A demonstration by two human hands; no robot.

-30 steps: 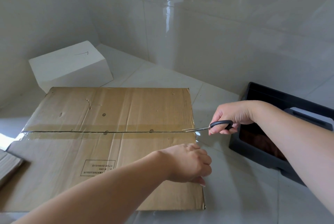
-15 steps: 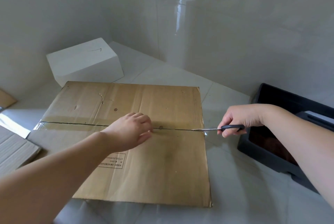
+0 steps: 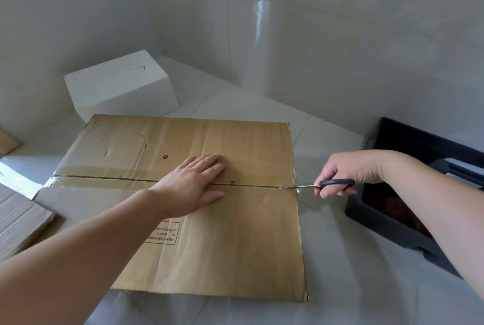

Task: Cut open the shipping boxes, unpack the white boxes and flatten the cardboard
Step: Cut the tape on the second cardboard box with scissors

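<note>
1. The big brown box [image 3: 209, 220] is sitting shut on the floor [image 3: 353, 285], near the corner of the room. Clear tape is running along the seam across its top.
2. The white box [image 3: 120, 86] is sitting just behind the brown box, by the wall. A small pen mark is showing on its top.
3. A black bin [image 3: 398, 220] is standing to the right, and flat cardboard [image 3: 18, 217] is lying to the left.
4. The left hand [image 3: 195, 184] is lying flat on the box top, across the seam. Its fingers are straight and are pressing down, not gripping.
5. The right hand [image 3: 348, 174] is curling its fingers around the black handle of the scissors [image 3: 318, 185]. The blade tip is going into the seam at the right edge of the box.
6. To cut well, I think the blade should be sliding shallow along the seam, so nothing inside is getting hurt. The left hand should be moving off the seam line before the blade is reaching it.
7. A printed label [image 3: 163, 234] is showing near the left wrist. It is upside down and too small to read. Two tiny round stamps are showing too, also too small to read.
</note>
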